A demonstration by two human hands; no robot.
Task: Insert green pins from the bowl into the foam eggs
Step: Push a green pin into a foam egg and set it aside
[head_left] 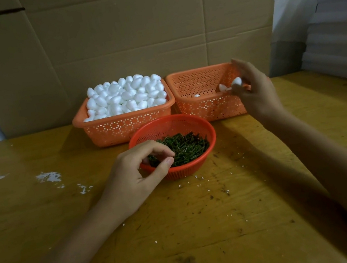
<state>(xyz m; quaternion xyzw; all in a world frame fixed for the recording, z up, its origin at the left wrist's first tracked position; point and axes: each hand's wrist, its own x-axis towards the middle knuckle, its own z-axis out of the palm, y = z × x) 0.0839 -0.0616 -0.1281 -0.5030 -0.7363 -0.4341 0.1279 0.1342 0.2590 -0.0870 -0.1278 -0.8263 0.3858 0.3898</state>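
Head view: a foam egg is pinched by the right hand at two o'clock. Green pins are pinched at by the left hand. Light, easily dented foam is best held gently around its middle.

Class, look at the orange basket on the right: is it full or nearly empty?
Nearly empty. The right basket shows bare perforated walls and only a few foam eggs near the bottom.

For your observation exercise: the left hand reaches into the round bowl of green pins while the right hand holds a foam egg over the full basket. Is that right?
Not quite. The head view shows the right hand holding the foam egg over the nearly empty basket, not the full one.
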